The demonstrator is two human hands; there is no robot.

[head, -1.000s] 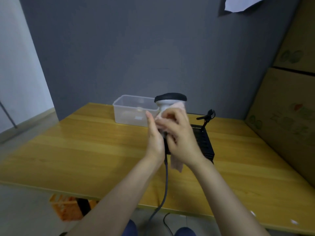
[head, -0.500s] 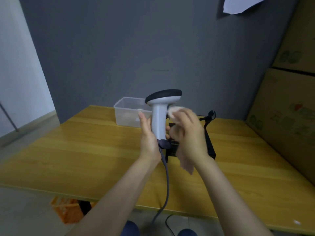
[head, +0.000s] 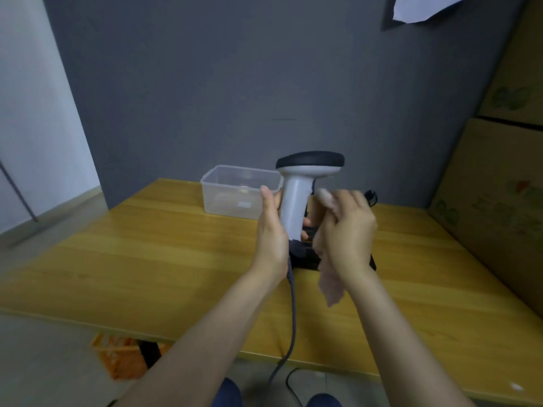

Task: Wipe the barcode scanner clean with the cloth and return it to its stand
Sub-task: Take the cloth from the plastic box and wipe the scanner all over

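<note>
Left hand (head: 271, 230) grip clamped round the grey handle of the barcode scanner (head: 296, 198), held upright above the desk (head: 147, 259), black head on top. Grey cable (head: 292, 312) hangs from the handle base below that grip, past the desk edge. Right hand (head: 346, 233) just right of the scanner, grip closed on the pink cloth (head: 330, 284); cloth tail dangles below the palm, apart from the handle. Black stand (head: 305, 257) on the desk behind and below both grips, mostly hidden. Clear plastic tub (head: 232, 192) beyond the left grip. Cardboard boxes (head: 499, 186) far right.
</note>
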